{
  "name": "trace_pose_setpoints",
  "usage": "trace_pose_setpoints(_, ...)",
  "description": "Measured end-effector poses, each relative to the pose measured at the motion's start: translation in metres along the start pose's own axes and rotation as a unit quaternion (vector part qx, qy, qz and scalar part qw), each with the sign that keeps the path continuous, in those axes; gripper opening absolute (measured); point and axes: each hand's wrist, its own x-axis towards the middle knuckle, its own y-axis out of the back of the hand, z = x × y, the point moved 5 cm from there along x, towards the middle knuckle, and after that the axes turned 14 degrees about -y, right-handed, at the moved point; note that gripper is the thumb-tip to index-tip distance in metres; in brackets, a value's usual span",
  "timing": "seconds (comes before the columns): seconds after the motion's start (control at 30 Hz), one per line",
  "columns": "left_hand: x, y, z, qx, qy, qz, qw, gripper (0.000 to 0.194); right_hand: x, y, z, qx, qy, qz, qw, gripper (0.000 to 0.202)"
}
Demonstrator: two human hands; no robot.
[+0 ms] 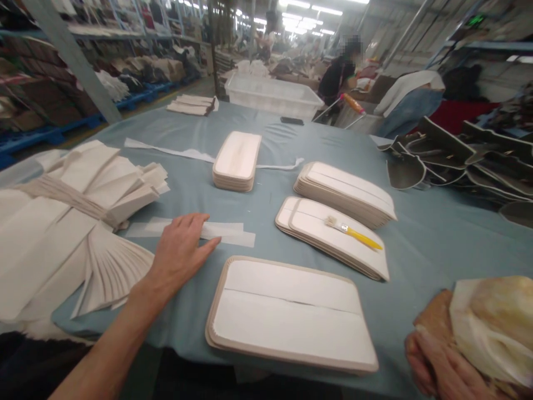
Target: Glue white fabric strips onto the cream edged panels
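My left hand point(183, 244) lies over two thin, whitish strips point(233, 236), its thumb apart from the stretched fingers. Beside it on the left is a tied bundle of cream fabric pieces point(120, 266). In front of me sits a stack of rounded rectangular panels point(287, 314), white on top with beige edges and a lengthwise line. At the lower right my right hand point(441, 364) is curled closed against a brown edge, beside a stained, cloth-like cream object point(495, 322); what its fingers grip is hidden. A yellow-handled brush point(360, 238) rests on another panel stack point(333, 228).
More panel stacks stand farther back, one at the centre point(237, 158) and one to the right point(350, 191). Dark curved pieces point(441, 155) pile up at the right. Beyond the table edge are a white bin point(275, 97) and a person point(337, 78).
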Motion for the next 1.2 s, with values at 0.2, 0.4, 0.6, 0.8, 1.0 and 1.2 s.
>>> trace_pose_setpoints(0.2,0.027,-0.024,-0.031,0.175,-0.026,-0.188,0.966,0.044,0.001,-0.007,-0.008,0.038,0.012,-0.015,0.999,0.075)
trace_pose_setpoints(0.4,0.036,-0.026,-0.033,0.176,-0.044,-0.244,0.953,0.051,0.006,-0.014,0.0,0.095,0.002,-0.026,0.995,0.071)
trace_pose_setpoints(0.6,0.041,-0.022,-0.028,0.138,-0.071,-0.265,0.952,0.064,0.009,-0.015,0.006,0.118,0.016,-0.004,0.993,0.065)
trace_pose_setpoints(0.8,0.041,-0.022,-0.028,0.091,-0.05,-0.279,0.955,0.044,0.002,-0.017,0.006,0.136,0.029,0.02,0.99,0.061)
trace_pose_setpoints(1.0,0.039,-0.02,-0.023,0.025,-0.031,-0.212,0.977,0.038,-0.003,-0.017,0.0,0.155,0.02,0.028,0.987,0.061)
trace_pose_setpoints(1.2,0.048,0.007,-0.022,-0.042,0.002,-0.076,0.996,0.045,-0.004,-0.021,-0.002,0.162,0.023,0.019,0.986,0.063)
